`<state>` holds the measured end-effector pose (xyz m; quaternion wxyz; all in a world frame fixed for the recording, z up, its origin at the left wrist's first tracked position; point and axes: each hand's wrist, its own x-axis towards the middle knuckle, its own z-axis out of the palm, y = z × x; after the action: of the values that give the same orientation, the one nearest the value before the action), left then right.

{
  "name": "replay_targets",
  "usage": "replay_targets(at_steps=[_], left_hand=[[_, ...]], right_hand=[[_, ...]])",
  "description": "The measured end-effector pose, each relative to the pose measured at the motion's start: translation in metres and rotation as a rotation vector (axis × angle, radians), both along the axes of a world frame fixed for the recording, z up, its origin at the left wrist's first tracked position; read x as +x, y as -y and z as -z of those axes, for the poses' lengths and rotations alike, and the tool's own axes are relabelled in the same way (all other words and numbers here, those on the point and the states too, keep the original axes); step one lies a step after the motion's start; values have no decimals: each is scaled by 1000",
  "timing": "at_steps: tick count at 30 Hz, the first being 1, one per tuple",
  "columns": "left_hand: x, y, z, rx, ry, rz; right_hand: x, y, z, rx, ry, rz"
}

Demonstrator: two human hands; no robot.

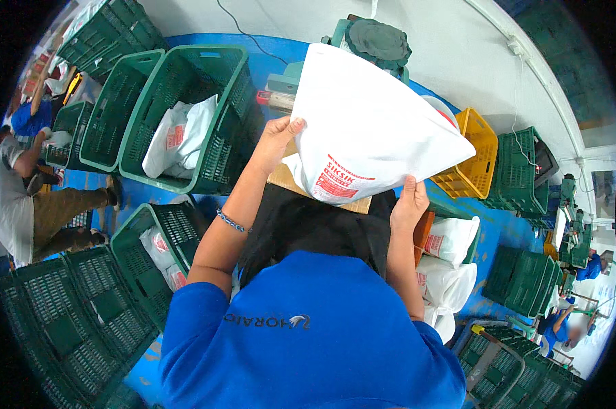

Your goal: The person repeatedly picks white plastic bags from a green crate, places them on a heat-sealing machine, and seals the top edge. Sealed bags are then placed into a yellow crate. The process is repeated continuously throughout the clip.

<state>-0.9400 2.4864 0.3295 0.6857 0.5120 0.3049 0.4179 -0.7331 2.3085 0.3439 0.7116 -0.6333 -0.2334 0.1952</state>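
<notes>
Stretched between my two hands is a large white plastic bag (369, 123) with red print, tilted up in front of me. My left hand (278, 140) pinches its left edge, thumb on the near face. On the right, my right hand (409, 198) grips the lower right edge between thumb and fingers. Behind the bag, part of a wooden board (285, 178) shows above my lap. What the bag contains, if anything, cannot be seen. A red-and-clear object (272, 99) lies just beyond my left hand, partly hidden by the bag.
A green crate (209, 61) at left holds white printed bags (182, 136). More filled white bags (451, 242) sit by my right arm. A yellow crate (486, 146) and green crates (516, 174) stand to the right. A person (21, 198) stands at far left; others work at far right.
</notes>
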Motion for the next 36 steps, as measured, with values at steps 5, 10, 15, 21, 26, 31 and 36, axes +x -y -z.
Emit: replay_targets(at_steps=[5, 10, 15, 21, 26, 31, 36], left_hand=[[16, 6, -38, 579, -251, -516], [29, 9, -23, 669, -261, -689], [39, -6, 46, 393, -698, -494], [35, 6, 73, 222, -695, -453], [37, 24, 99, 134, -607, -406], [40, 15, 122, 194, -637, -413], [40, 22, 123, 177, -617, -420]], right_hand=[[12, -18, -25, 105, 252, 86], [33, -38, 2, -3, 336, 70], [38, -63, 73, -274, 322, -8], [17, -65, 108, -256, 276, -43], [17, -51, 127, -334, 294, -116], [24, -60, 139, -457, 242, -69], [18, -56, 132, -367, 404, -83]])
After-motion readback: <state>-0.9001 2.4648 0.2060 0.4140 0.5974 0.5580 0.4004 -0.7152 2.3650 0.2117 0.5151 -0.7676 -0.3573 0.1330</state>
